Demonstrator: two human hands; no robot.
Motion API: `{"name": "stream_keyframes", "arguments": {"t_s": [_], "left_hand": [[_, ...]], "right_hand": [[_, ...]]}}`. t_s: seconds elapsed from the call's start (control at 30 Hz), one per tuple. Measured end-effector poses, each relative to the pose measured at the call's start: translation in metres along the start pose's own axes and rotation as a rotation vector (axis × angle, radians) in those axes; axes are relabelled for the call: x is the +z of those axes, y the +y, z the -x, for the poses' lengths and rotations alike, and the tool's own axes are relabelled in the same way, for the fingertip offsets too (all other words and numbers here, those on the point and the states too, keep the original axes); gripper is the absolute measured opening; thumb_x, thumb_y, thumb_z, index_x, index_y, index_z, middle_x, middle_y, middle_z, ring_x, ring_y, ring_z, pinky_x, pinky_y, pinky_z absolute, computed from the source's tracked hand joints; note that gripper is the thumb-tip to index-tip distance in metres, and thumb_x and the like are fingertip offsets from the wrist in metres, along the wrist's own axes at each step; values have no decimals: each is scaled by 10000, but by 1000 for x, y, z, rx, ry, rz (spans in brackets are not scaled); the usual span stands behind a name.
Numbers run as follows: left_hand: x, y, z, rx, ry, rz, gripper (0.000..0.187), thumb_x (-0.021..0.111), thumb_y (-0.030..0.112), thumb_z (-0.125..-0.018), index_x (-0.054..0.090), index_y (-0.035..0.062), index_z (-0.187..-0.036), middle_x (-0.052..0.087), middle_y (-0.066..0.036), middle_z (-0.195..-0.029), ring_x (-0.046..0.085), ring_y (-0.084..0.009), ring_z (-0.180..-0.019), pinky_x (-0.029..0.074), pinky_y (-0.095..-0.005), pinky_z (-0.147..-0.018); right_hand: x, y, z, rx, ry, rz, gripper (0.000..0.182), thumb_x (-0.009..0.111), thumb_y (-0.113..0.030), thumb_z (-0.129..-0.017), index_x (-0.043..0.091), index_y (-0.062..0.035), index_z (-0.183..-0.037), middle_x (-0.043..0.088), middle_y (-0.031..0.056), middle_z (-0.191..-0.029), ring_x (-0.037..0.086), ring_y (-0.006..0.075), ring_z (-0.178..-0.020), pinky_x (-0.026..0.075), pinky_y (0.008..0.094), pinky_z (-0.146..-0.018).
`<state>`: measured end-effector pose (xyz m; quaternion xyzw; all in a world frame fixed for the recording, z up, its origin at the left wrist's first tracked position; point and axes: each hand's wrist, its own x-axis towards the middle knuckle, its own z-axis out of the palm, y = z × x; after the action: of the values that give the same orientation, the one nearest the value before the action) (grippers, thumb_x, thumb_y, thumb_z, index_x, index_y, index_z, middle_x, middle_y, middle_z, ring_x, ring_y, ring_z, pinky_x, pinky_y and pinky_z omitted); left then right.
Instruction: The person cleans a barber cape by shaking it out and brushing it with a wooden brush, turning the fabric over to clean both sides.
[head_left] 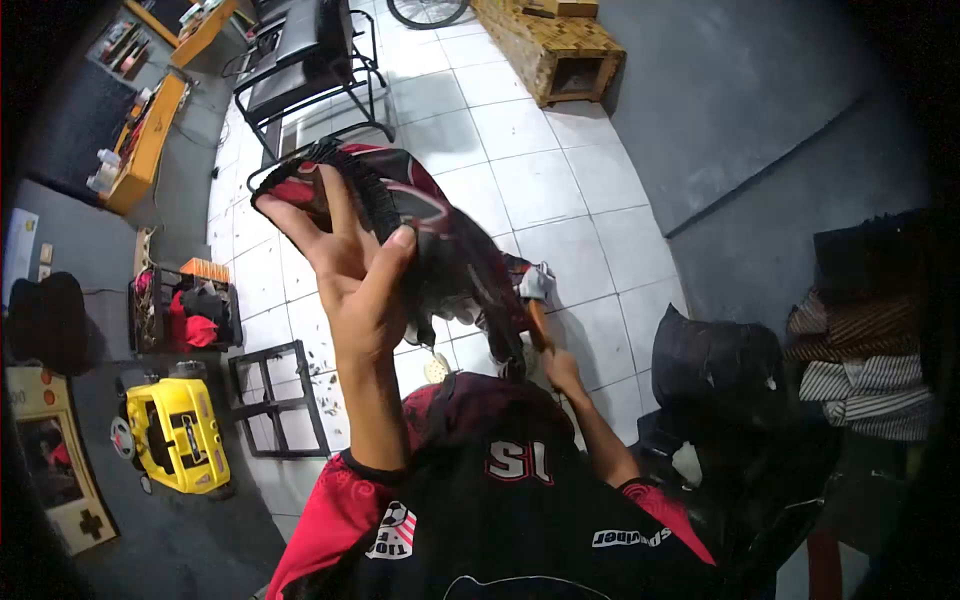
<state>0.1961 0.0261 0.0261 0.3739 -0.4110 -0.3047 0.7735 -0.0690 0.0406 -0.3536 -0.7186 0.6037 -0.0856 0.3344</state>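
Note:
My left hand is raised and pinches a red-and-black garment by its gathered elastic band. The thumb lies on the near side, with fingers reaching into the opening. Glossy dark cloth hangs down from the band in front of my body. Lower and to the right, my right hand is closed around a brown-handled tool with a grey-white head, which overlaps the hanging cloth. What kind of tool it is, I cannot tell. A cream perforated shoe shows on the floor beneath the garment.
A black metal-framed chair stands ahead on white tiles. On the left are a black window-like frame, a yellow toy car and a crate of cloths. Folded striped fabrics and a black cushion-like bundle lie right; a wooden box stands beyond.

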Motion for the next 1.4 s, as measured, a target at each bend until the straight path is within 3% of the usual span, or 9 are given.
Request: {"name": "stream_keyframes", "arguments": {"t_s": [0.27,0.43,0.6,0.77,0.97,1.03,1.13,1.3,1.4], "left_hand": [[-15,-15,-5,118,72,-89,1115,572,-96,-718,-379,159,-1241,-32,-215,-1424,-18,-226,-1320,24,-352,-1043],[-21,-11,-12,191,61,-103,1081,548,-78,-739,-383,155,-1236,-48,-214,-1423,-9,-229,-1319,0,-368,-1047],[-35,14,-19,276,66,53,1059,503,-135,-715,-367,147,-1249,-127,-195,-1418,-11,-233,-1318,6,-384,-1052],[-48,3,-16,180,184,-37,1047,491,-136,-732,-365,166,-1252,-61,-203,-1427,137,-190,-1288,236,-292,-1000],[-24,-16,-6,186,315,-170,1045,526,-98,-760,-354,164,-1259,-73,-218,-1420,127,-164,-1286,312,-198,-891],[-15,-20,-7,215,320,-151,1058,528,-111,-758,-347,198,-1266,-46,-210,-1423,169,-150,-1257,310,-205,-900],[-6,-16,-14,282,315,-76,1055,513,-127,-756,-336,228,-1272,10,-185,-1433,329,-111,-1154,384,-208,-847],[-11,1,-19,329,234,28,1037,460,-156,-741,-339,240,-1272,-50,-189,-1429,26,-221,-1314,158,-315,-1034],[-20,-7,-20,318,327,38,1041,503,-143,-731,-288,223,-1301,160,-121,-1399,372,-116,-1036,387,-257,-842]], "right_hand": [[-119,-240,22,-263,93,-978,220,358,-236,-929,370,-24,-873,457,24,-561,463,85,-463,382,247,-416],[-68,-271,23,-534,113,-627,295,466,-131,-830,409,66,-1043,541,222,-693,514,442,-675,422,471,-670],[2,-170,-25,31,-307,-95,352,373,-251,-875,481,71,-967,574,254,-766,564,431,-795,425,494,-668],[19,-112,-31,66,86,-30,319,408,-299,-891,487,8,-862,571,271,-729,577,423,-653,450,464,-558],[-92,-275,29,-195,68,-1088,221,310,-270,-943,381,-65,-903,383,-7,-596,399,63,-450,332,204,-388],[-80,-282,42,-302,81,-799,215,400,-119,-882,426,37,-1028,561,208,-788,543,366,-661,439,406,-617],[-52,-282,40,-826,240,-557,230,399,-52,-848,392,42,-1057,507,259,-934,543,377,-835,420,422,-708],[0,-179,14,-439,-397,62,248,429,-174,-846,522,15,-974,545,233,-968,553,352,-899,450,409,-771],[34,-111,-2,-118,-393,303,218,410,-93,-799,531,54,-906,557,254,-954,557,363,-915,470,433,-720]]}}
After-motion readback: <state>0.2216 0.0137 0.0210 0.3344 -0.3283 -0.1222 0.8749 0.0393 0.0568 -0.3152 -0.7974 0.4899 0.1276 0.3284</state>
